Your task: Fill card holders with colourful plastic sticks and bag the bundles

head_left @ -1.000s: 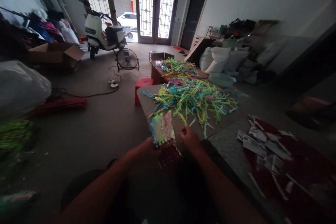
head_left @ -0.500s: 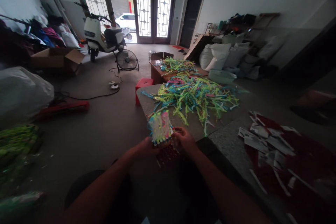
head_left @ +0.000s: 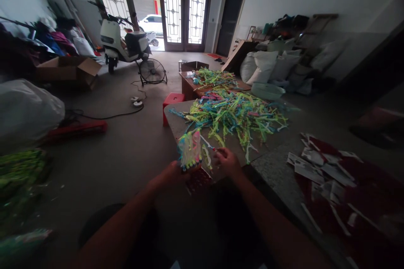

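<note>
My left hand (head_left: 172, 172) is closed on the edge of a dark red patterned card (head_left: 199, 183). A row of soft pale, yellow-green, blue and pink strips (head_left: 191, 149) with small beadlike ends is fixed across the card's upper part. Just right of the card, my right hand (head_left: 227, 162) pinches the red-and-blue tip of a thin white strip (head_left: 206, 142). Beyond both hands, a heap of similar yellow-green, blue and pink strips (head_left: 233, 111) lies on the grey table (head_left: 176, 113).
Dark red and white cards (head_left: 315, 172) lie scattered on the right. A red stool (head_left: 173, 99) stands against the table's left side. Farther off are a floor fan (head_left: 152, 71), a white scooter (head_left: 116, 42), a cardboard box (head_left: 63, 71) and white sacks (head_left: 260, 67).
My right hand has moved slightly up and right, away from the card, and a white strip now shows at its fingertips. My left hand and the card have shifted slightly left.
</note>
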Available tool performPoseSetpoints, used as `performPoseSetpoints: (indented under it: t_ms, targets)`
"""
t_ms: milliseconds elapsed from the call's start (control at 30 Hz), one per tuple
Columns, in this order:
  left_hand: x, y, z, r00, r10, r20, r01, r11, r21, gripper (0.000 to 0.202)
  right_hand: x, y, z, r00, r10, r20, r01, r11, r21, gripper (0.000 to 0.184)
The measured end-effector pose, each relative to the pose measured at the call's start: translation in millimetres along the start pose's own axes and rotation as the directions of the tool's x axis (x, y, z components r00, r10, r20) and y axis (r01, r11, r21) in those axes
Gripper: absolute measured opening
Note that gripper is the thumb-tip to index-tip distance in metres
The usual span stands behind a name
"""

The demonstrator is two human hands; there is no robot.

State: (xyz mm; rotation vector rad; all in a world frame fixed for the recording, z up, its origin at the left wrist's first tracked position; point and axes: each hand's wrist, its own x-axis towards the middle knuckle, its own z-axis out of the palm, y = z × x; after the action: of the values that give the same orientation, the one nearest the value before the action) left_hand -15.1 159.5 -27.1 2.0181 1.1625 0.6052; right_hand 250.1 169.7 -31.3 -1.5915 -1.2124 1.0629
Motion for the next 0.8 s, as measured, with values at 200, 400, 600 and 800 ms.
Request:
performPoseSetpoints:
  t_ms: [200,400,600,800]
  targets:
    - [2,11,-12.7,0.979,-0.157,-0.131,0.168,0.983,0.075,0.018,-37,23,31,0.958,0.257,0.124,-0.285,0.875,0.391,0.035]
    - [0,0,-6.3,0.964,-0.163,-0.208,0.195,0.97,0.144,0.016,-20,31,23,0.98,0.182,-0.083,-0.154,0.95,0.271,0.022]
    - [2,-13,11.6,0.969,-0.096,-0.226,0.129,0.983,0.134,0.014,-4,19,-1,0.996,0.017,-0.084,-0.034,0.977,-0.211,0.014]
    - [3,-15,18.8,0.976,-0.053,-0.211,0.071,0.994,0.082,0.019,-8,11,-7,0.984,-0.167,0.054,0.145,0.597,-0.789,0.02]
